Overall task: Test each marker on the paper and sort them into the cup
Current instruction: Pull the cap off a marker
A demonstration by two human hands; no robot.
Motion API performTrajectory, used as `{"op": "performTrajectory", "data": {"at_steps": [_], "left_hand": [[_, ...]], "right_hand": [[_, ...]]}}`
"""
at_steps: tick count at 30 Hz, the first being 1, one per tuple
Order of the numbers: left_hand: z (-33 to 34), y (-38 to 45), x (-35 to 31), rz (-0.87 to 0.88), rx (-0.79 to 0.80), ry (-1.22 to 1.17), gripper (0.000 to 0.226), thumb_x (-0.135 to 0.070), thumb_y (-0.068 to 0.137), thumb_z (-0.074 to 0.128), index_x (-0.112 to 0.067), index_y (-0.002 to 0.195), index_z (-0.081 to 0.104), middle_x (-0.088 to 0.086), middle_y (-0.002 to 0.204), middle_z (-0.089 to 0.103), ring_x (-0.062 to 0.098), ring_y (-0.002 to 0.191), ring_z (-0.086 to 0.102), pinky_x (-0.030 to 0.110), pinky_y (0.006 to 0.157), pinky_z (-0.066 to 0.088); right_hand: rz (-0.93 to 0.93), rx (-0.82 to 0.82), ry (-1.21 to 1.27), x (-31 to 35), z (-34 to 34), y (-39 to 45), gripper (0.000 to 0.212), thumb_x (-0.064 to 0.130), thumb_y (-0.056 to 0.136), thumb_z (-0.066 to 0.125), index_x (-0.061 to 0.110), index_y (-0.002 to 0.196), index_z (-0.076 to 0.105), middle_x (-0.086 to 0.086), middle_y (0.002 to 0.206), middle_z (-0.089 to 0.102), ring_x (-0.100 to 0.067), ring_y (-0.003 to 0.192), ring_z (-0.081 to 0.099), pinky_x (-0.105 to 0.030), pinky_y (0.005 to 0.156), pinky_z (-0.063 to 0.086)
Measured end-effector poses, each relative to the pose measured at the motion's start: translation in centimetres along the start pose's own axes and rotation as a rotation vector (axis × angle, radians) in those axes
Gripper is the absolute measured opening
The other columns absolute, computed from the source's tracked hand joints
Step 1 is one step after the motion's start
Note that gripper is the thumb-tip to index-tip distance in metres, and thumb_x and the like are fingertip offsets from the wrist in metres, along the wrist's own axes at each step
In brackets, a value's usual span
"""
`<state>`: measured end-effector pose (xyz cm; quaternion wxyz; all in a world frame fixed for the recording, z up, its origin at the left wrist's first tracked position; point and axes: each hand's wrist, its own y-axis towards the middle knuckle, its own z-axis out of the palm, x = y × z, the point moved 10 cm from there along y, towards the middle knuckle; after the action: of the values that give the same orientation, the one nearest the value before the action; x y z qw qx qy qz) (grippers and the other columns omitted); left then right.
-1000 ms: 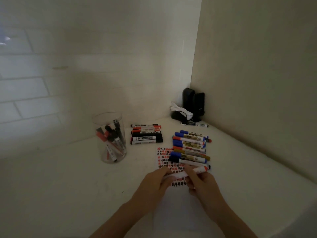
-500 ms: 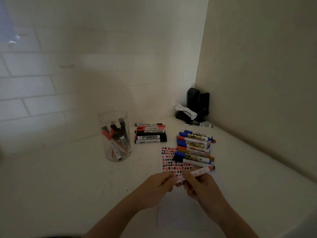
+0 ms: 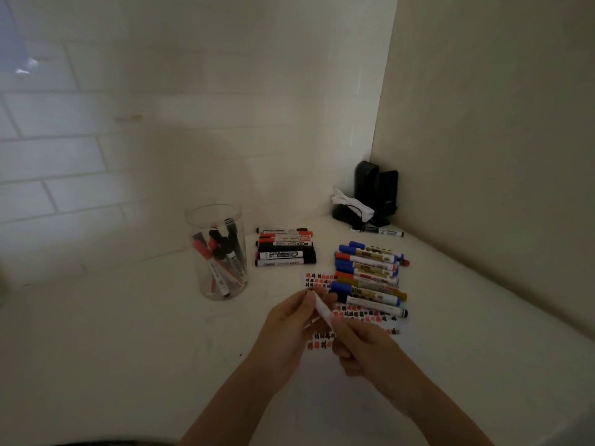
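Both hands hold one white marker (image 3: pixel 323 312) above the paper (image 3: pixel 351 312), which is covered in red and black scribbles. My left hand (image 3: pixel 291 328) pinches its upper end. My right hand (image 3: pixel 362 346) grips its lower end. The marker now points up and to the left. A clear cup (image 3: pixel 216 252) with several red and black markers stands to the left. A row of blue, orange and gold markers (image 3: pixel 368 275) lies on the paper's far right side. A second group of red and black markers (image 3: pixel 285 247) lies behind the paper.
A black stand with a white cloth (image 3: pixel 367 201) fills the back corner, with one marker (image 3: pixel 383 232) lying in front of it. Walls close in behind and on the right. The white counter (image 3: pixel 112 333) spreads out to the left.
The marker has turned from lying nearly flat across my hands to standing steeply, tip up and left. My hands have lifted a little and drawn closer together.
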<state>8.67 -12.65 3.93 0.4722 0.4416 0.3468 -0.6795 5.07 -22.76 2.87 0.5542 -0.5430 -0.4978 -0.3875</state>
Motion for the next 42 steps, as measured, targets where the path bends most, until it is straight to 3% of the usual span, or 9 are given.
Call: {"op": "performTrajectory", "data": {"at_steps": [4,8,9,12,17,21,23,30,42], "left_hand": [[-0.4,-0.1,1.0,-0.025,-0.139,-0.036,0.024,-0.018,0.098,0.048,-0.011,0.096,0.071,0.006,0.096,0.073,0.016,0.09,0.069,0.026,0.078,0.051],[-7.6,1.0,-1.9,0.114,-0.475,-0.081,0.018,-0.02,0.099,0.047,-0.011,0.107,0.06,0.004,0.099,0.065,0.017,0.094,0.063,0.025,0.084,0.05],[-7.7,1.3,-2.8,0.157,-0.435,-0.132,0.016,-0.018,0.098,0.047,-0.011,0.106,0.06,0.004,0.101,0.065,0.017,0.096,0.064,0.029,0.088,0.051],[-2.1,2.1,-2.4,0.152,-0.152,0.361,0.017,-0.02,0.098,0.048,-0.016,0.103,0.064,-0.001,0.099,0.069,0.01,0.093,0.067,0.028,0.084,0.056],[-2.4,3.4,-0.1,0.21,-0.218,0.658,0.016,-0.032,0.094,0.056,-0.028,0.106,0.065,-0.013,0.1,0.067,0.0,0.091,0.062,0.012,0.077,0.05],[-3.3,3.7,0.4,0.247,-0.169,0.885,0.019,-0.033,0.093,0.057,-0.027,0.11,0.063,-0.014,0.101,0.063,-0.005,0.088,0.058,-0.001,0.072,0.041],[-3.7,3.9,0.4,0.268,-0.165,0.925,0.017,-0.034,0.093,0.057,-0.028,0.108,0.063,-0.015,0.098,0.063,-0.006,0.088,0.058,0.003,0.074,0.042],[-4.3,3.9,1.2,0.332,-0.11,0.969,0.013,-0.027,0.09,0.063,-0.029,0.103,0.063,-0.017,0.094,0.063,-0.012,0.089,0.056,0.003,0.079,0.043],[-4.6,4.1,1.4,0.347,-0.164,1.034,0.02,-0.036,0.087,0.064,-0.028,0.106,0.065,-0.019,0.094,0.063,-0.007,0.086,0.058,0.006,0.077,0.043]], "right_hand": [[-0.216,-0.189,-0.439,2.0,-0.9,-0.3,0.038,0.049,0.093,0.042,0.021,0.089,0.067,0.009,0.057,0.053,-0.001,0.045,0.042,-0.015,0.048,0.035],[-0.241,-0.268,-0.73,1.4,-2.9,-2.6,0.023,0.05,0.093,0.042,0.039,0.101,0.061,0.012,0.077,0.066,0.0,0.063,0.056,-0.012,0.061,0.042],[-0.201,-0.27,-0.738,0.9,-3.7,-3.0,0.022,0.051,0.093,0.042,0.041,0.102,0.06,0.013,0.083,0.067,0.001,0.067,0.058,-0.01,0.062,0.042],[-0.157,-0.281,-0.688,0.1,-5.0,-2.2,0.018,0.05,0.093,0.041,0.045,0.105,0.054,0.017,0.087,0.062,0.0,0.075,0.059,-0.006,0.063,0.042],[-0.3,-0.385,-0.482,1.1,-6.3,-2.0,0.028,0.022,0.098,0.047,0.047,0.108,0.058,0.009,0.094,0.066,0.004,0.065,0.06,-0.009,0.063,0.048],[-0.234,-0.346,0.314,0.3,-8.4,-2.0,0.032,0.01,0.098,0.045,0.027,0.116,0.066,-0.005,0.105,0.071,-0.018,0.088,0.07,-0.028,0.067,0.057],[-0.149,-0.341,0.495,-0.6,-8.7,-1.7,0.026,0.013,0.093,0.053,0.02,0.113,0.067,-0.007,0.099,0.073,-0.017,0.08,0.068,-0.023,0.055,0.05],[-0.138,-0.486,0.036,-1.6,-9.9,-0.1,0.032,0.031,0.093,0.053,0.004,0.081,0.066,-0.003,0.06,0.063,-0.008,0.047,0.052,-0.018,0.043,0.04],[-0.181,-0.546,-0.311,-3.0,-10.4,0.9,0.005,0.034,0.091,0.06,0.029,0.09,0.06,0.006,0.078,0.067,-0.01,0.059,0.062,-0.022,0.059,0.054]]}}
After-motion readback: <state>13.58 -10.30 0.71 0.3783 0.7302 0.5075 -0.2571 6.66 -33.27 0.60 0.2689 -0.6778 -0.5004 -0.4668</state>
